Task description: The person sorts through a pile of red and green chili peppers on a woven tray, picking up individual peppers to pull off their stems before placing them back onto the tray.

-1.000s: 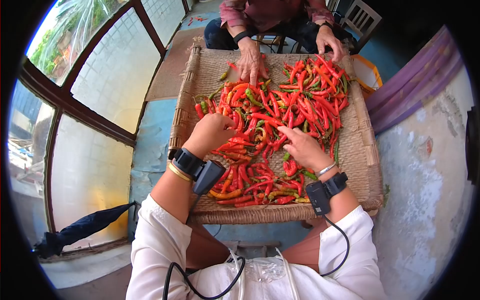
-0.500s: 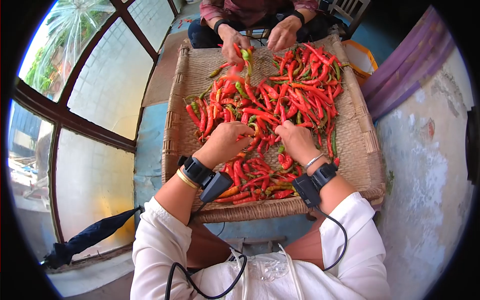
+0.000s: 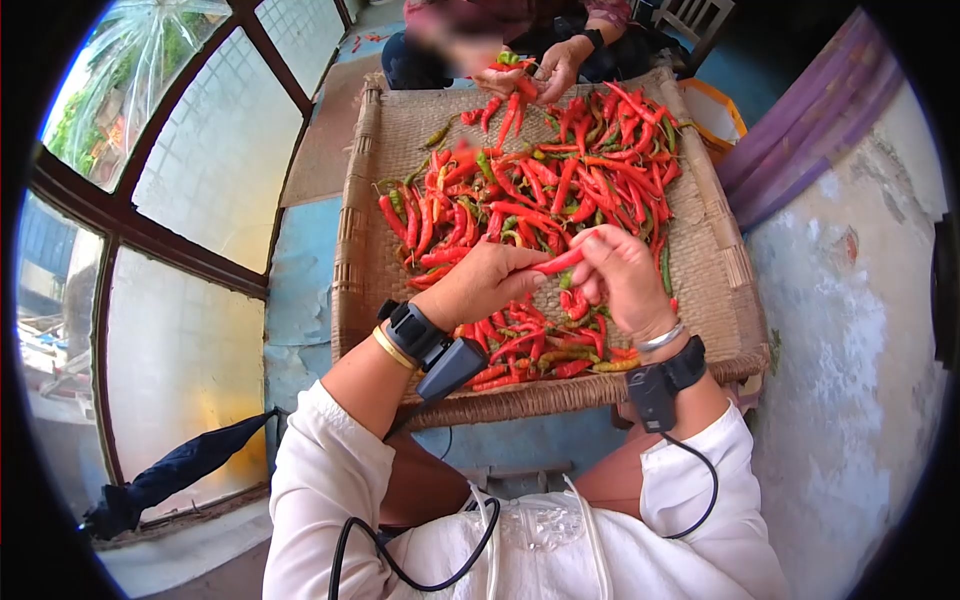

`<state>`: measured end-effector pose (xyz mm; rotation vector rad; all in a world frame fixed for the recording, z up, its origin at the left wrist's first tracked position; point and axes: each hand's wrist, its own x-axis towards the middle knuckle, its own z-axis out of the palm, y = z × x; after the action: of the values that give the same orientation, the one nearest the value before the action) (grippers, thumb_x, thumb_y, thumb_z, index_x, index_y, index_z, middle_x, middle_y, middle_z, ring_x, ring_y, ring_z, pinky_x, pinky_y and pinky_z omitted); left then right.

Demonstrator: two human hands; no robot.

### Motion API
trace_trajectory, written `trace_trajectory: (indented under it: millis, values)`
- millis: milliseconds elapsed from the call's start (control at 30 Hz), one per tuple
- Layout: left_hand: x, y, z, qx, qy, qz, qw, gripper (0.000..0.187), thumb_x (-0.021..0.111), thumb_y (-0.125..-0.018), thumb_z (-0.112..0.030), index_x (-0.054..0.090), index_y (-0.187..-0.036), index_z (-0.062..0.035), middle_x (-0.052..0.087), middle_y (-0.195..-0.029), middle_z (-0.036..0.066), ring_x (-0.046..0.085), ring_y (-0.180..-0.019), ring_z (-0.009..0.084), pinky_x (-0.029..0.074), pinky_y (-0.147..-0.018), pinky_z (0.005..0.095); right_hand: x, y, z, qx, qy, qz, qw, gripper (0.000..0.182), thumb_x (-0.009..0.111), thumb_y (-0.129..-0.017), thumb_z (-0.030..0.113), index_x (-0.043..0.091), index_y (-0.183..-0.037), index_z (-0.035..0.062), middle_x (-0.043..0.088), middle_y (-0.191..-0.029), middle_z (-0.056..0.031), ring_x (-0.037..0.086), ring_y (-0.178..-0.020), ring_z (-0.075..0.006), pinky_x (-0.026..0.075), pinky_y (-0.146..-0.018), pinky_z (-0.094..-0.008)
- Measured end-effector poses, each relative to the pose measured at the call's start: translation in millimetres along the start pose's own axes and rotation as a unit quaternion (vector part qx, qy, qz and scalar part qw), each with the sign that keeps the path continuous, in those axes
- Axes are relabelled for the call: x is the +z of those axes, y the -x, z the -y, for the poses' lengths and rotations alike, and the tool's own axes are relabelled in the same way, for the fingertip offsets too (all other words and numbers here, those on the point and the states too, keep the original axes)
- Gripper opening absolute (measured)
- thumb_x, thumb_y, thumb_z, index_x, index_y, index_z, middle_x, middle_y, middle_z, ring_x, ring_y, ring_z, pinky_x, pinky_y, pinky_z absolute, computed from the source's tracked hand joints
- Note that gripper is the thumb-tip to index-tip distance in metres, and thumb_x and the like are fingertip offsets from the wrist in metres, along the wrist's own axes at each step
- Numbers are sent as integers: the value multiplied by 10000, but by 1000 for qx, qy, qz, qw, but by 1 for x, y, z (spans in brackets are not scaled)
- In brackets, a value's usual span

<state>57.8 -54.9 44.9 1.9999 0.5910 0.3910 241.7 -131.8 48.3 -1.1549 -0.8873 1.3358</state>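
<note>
A red pepper (image 3: 560,262) is held between my two hands above the woven tray (image 3: 710,270). My left hand (image 3: 482,280) pinches one end with thumb and fingers. At the pepper's other end, the fingers of my right hand (image 3: 622,275) are closed around the tip. Below my hands lies a small pile of red and some green peppers (image 3: 520,345), near the tray's front edge. A larger heap of mostly red peppers (image 3: 610,185) spreads beyond them.
Across the tray, a co-worker's hands (image 3: 560,68) hold several peppers. An orange-rimmed container (image 3: 712,115) stands beside the tray's far right corner. Windows are on the left, with a folded dark umbrella (image 3: 175,470); a purple curtain (image 3: 810,130) hangs right.
My hands have risen slightly from the peppers and now hold one red pepper between them. The co-worker's hands have come together, holding peppers near the far edge.
</note>
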Motion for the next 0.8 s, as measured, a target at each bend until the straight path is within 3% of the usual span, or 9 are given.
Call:
trace_trajectory:
  millis: [100,167,300,433,500,567,633,667,800]
  values:
    - [4,1,3,30,7,5,1000,222,546,-822,-124,564,-1010,-8,576,-649,120,585,-566,161,461,-553,288,-22,9,-3,9,-146,-69,987,166,513,-866,212,557,-860,52,558,-620,-15,456,-439,-52,374,-398,-171]
    - [0,2,10,-51,-7,10,999,199,550,-814,-134,583,-975,-21,562,-622,119,583,-566,156,455,-542,289,-37,14,1,16,-76,-82,994,154,519,-860,199,560,-842,51,552,-619,-4,458,-444,-52,370,-401,-178]
    - [-17,4,37,-100,-152,-128,975,210,577,-780,-187,596,-931,-42,574,-682,170,571,-637,312,443,-586,374,-57,7,7,36,138,-75,987,136,532,-843,174,573,-833,45,553,-630,8,473,-469,-47,376,-410,-188]
    - [-19,5,53,34,-382,-306,871,276,606,-747,-163,570,-1004,-69,582,-736,155,578,-721,313,452,-645,381,-70,-11,7,65,267,-62,959,151,566,-802,161,602,-862,28,573,-666,9,527,-544,-49,409,-447,-205]
    - [-12,2,50,41,-319,-251,913,222,610,-739,-151,595,-941,-60,589,-729,141,578,-704,297,461,-640,368,-79,-25,-5,7,297,-100,950,171,577,-787,158,602,-857,4,570,-665,2,533,-552,-61,425,-464,-221]
    - [5,0,19,-21,-140,-87,986,125,603,-734,-138,622,-789,-28,591,-732,140,576,-677,275,460,-618,353,-86,-37,-16,-8,295,-124,947,163,588,-764,152,601,-834,5,599,-696,-54,572,-565,-151,462,-518,-292]
    - [21,-1,17,30,-109,100,989,144,581,-749,-161,625,-787,-29,596,-739,136,578,-688,267,454,-620,350,-90,-43,-21,-205,545,-178,793,135,587,-752,150,601,-807,28,612,-736,-116,591,-633,-257,474,-590,-357]
    - [25,0,14,39,-148,204,967,141,589,-776,-156,626,-834,-34,616,-763,99,588,-697,239,463,-630,304,-91,-43,-22,-178,542,-189,799,124,594,-730,166,602,-778,51,607,-771,-145,579,-731,-313,465,-659,-393]
    - [41,2,5,-23,-150,379,913,242,529,-803,-261,640,-890,-64,630,-849,102,591,-754,268,460,-674,348,-81,-37,-18,-49,580,-122,804,150,604,-711,200,619,-784,70,614,-761,-130,589,-759,-288,465,-678,-384]
